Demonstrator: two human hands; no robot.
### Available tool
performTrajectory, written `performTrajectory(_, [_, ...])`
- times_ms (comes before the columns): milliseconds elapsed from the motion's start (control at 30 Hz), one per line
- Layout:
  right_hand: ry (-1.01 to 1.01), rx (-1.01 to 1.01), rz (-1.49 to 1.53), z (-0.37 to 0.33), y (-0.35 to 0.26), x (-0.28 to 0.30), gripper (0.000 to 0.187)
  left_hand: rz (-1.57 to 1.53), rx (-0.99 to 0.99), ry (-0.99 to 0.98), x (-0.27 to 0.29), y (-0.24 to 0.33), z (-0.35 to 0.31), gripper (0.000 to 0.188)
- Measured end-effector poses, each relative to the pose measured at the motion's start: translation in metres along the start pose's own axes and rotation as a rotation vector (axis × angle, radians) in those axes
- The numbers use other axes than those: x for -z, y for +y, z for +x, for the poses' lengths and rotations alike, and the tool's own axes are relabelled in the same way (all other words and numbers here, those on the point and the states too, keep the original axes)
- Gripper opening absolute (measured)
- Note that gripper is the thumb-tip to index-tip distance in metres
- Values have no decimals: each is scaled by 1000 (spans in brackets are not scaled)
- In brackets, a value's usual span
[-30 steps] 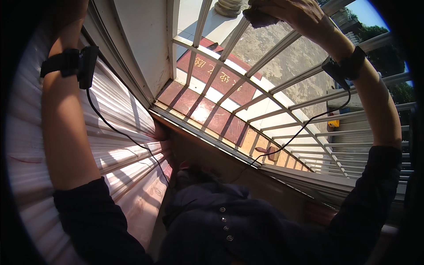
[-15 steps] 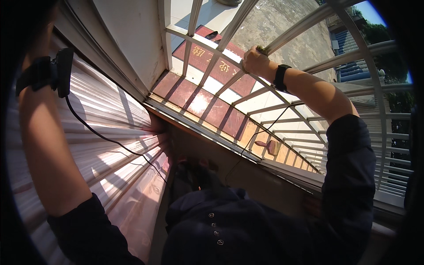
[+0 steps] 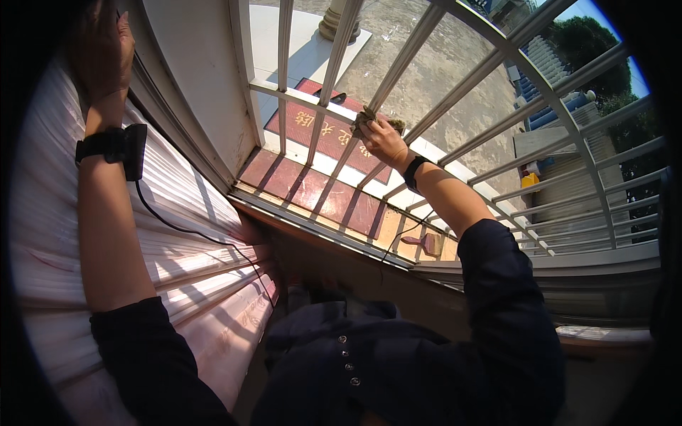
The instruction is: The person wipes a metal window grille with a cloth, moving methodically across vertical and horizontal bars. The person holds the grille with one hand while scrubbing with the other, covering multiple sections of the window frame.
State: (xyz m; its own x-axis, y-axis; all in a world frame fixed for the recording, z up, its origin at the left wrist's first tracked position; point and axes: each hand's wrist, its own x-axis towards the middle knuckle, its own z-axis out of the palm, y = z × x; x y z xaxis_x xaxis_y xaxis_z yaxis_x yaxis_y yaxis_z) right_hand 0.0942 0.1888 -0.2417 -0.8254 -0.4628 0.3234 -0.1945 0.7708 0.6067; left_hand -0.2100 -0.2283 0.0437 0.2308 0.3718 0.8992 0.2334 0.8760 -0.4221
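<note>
My right hand (image 3: pixel 386 143) is closed on a crumpled, dirty green-brown rag (image 3: pixel 362 119), pressed to a bar of the white metal window grille (image 3: pixel 405 58). My left hand (image 3: pixel 103 60) is raised at the upper left, beside the window frame (image 3: pixel 158 60) and the edge of a pale pink curtain (image 3: pixel 167 234). Its fingertips run into the dark rim of the picture, so their grip is hidden. A brush with a reddish handle (image 3: pixel 425 244) lies on the sill (image 3: pixel 312 186) inside the grille.
Dark straps circle both wrists, and a thin black cable (image 3: pixel 181 231) hangs from the left one across the curtain. Beyond the bars are a red mat (image 3: pixel 323 131) with yellow characters, a column base (image 3: pixel 334 27) and a concrete yard (image 3: pixel 433 92).
My right hand has moved left with the rag, to a bar further left. My left hand has come into view at the upper left. The view has shifted slightly.
</note>
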Motion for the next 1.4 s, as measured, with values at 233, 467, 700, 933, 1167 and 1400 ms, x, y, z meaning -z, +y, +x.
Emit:
performTrajectory(233, [-316, -689, 472, -42, -17, 35, 21, -606, 164, -414, 125, 73, -71, 44])
performTrajectory(467, [-188, -660, 329, -11, -11, 0, 25, -965, 238, -675, 170, 173, -85, 45])
performTrajectory(700, [-592, -658, 455, -38, -7, 81, 18, -865, 369, -732, 171, 176, -103, 42])
performTrajectory(933, [750, -658, -73, 20, 134, 198, 39, -868, 446, -768, 178, 181, -115, 39])
performTrajectory(1167, [408, -745, 13, -37, 74, 59, 44, -909, 417, -825, 197, 201, -131, 51])
performTrajectory(1400, [146, -1026, 484, -81, -46, 17, 33, -785, 430, -928, 211, 189, -133, 46])
